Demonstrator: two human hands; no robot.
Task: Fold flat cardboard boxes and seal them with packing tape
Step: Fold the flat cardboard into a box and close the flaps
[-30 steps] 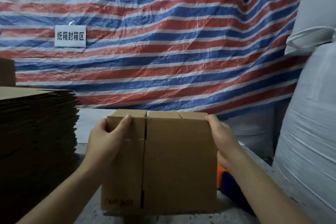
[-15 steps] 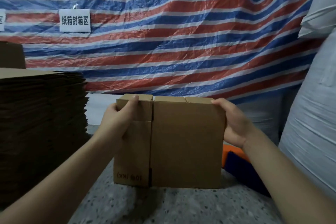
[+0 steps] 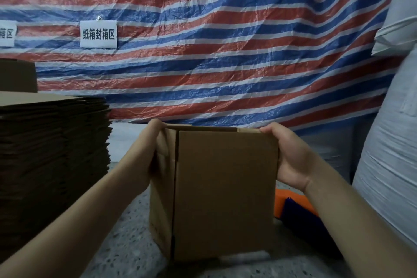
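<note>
Head view: a cardboard box (image 3: 225, 194) stands upright on the speckled floor (image 3: 126, 253) at about 6 o'clock, its bottom edge down and its top level with both hands. A vertical seam runs down its near face left of centre, and the narrower left panel angles away, so the box looks partly opened out of flat. The left hand (image 3: 154, 149) grips the upper left corner at 9 o'clock of the box, fingers curled over the top edge and the palm against the side panel. The right hand (image 3: 291, 156) holds the upper right corner at 3 o'clock of the box, fingers curled over the top and around the edge, palm towards the box side. At 9 o'clock of the frame a tall stack (image 3: 52, 165) of flat cardboard stands just left of the left forearm. An orange and dark blue object (image 3: 297, 207) lies on the floor at 4 o'clock, partly behind the box and the right forearm. A striped tarp (image 3: 225, 52) hangs behind, with a white sign (image 3: 98, 34) at 10 o'clock. A white sack (image 3: 390, 142) fills the 3 o'clock edge
</note>
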